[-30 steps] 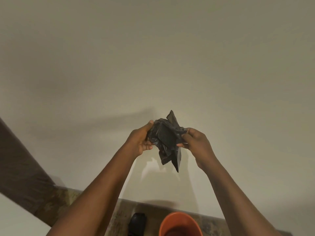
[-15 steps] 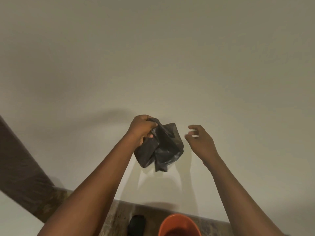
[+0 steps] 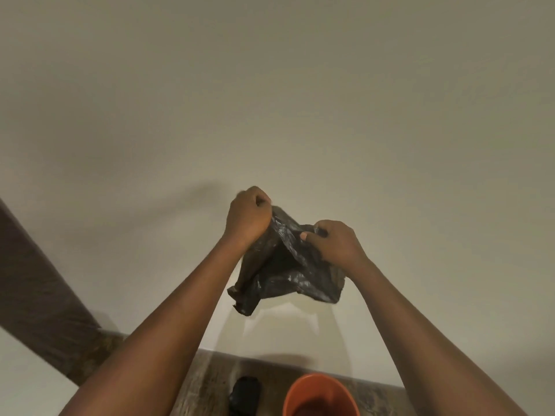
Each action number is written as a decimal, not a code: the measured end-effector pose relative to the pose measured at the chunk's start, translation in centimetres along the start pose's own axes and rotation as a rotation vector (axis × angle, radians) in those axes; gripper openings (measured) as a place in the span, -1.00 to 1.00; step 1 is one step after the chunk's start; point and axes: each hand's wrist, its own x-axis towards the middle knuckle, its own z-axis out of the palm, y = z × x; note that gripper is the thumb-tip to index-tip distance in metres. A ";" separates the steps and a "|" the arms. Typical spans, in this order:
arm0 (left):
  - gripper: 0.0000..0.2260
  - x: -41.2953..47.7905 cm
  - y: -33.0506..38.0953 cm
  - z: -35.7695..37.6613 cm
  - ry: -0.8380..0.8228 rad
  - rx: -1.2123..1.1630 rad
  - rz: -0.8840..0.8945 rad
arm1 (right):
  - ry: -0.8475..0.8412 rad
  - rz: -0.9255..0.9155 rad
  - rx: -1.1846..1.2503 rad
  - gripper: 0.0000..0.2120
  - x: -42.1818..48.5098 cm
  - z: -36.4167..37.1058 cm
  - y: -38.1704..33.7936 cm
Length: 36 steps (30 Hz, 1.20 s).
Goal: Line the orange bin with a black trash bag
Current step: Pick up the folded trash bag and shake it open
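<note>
Right hand [image 3: 336,244] is back gripping the black bag [image 3: 288,274], left hand [image 3: 247,214] clamping it too, spreading it above the orange bin [image 3: 319,396]; dark object [image 3: 244,396] sitting left of bin.

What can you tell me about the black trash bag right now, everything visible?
The black trash bag is thin, glossy, crinkled plastic, partly unfolded and held up in the air before a pale wall. The left hand fists its upper edge; the right hand pinches the edge opposite, spreading it. The rest hangs loose, one corner drooping lower left. It touches only the hands, well above the orange bin and not in it.
</note>
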 end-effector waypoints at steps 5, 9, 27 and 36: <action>-0.67 -2.3 -0.1 1.5 0.161 0.118 0.095 | -0.003 0.244 0.550 -0.64 -0.1 -0.1 -0.7; -0.36 -2.4 -0.6 3.2 -0.293 -0.191 -0.389 | -0.089 0.285 0.873 -0.70 -0.2 -0.2 -1.2; -0.73 1.5 -2.8 4.5 -0.036 -0.750 -0.707 | 0.130 0.641 1.307 -0.83 0.3 -2.8 3.2; -0.76 -3.2 3.6 4.3 0.375 -0.275 0.404 | 0.426 -0.231 0.121 -0.46 -4.7 -2.3 -0.2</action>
